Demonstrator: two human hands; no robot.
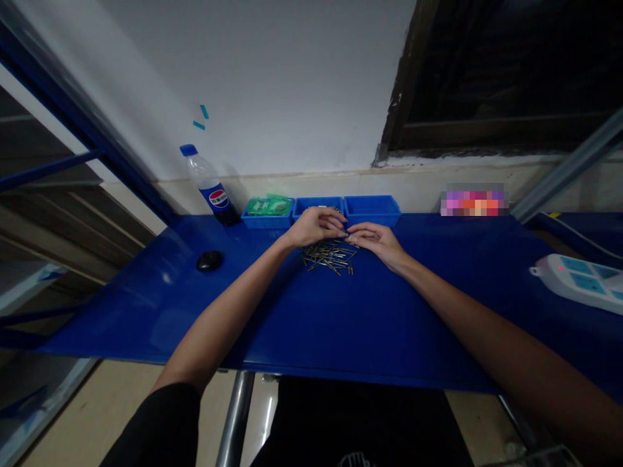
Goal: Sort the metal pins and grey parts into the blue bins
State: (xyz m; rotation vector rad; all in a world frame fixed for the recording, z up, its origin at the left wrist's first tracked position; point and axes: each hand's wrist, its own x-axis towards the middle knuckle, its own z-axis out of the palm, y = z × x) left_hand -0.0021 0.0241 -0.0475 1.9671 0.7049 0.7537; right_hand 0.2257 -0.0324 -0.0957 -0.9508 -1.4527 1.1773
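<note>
A loose pile of slim brass- and silver-coloured metal pieces [326, 257] lies on the blue table [311, 318]. Just behind the pile, my left hand [320, 225] and my right hand [377, 240] come together with their fingertips almost meeting. The fingers of both are bent into a pinch. Something small and greyish shows between the fingertips, too small to name. Behind the hands stands the middle blue bin [304, 204], partly covered by my left hand; a few light and dark bits show at its rim.
A blue bin [267, 222] with green packets [269, 205] stands left, another blue bin [372, 211] right. A cola bottle [214, 188] and a black mouse [209, 261] are farther left. Rightward are a blurred-out colourful object [472, 202] and a white power strip [579, 279].
</note>
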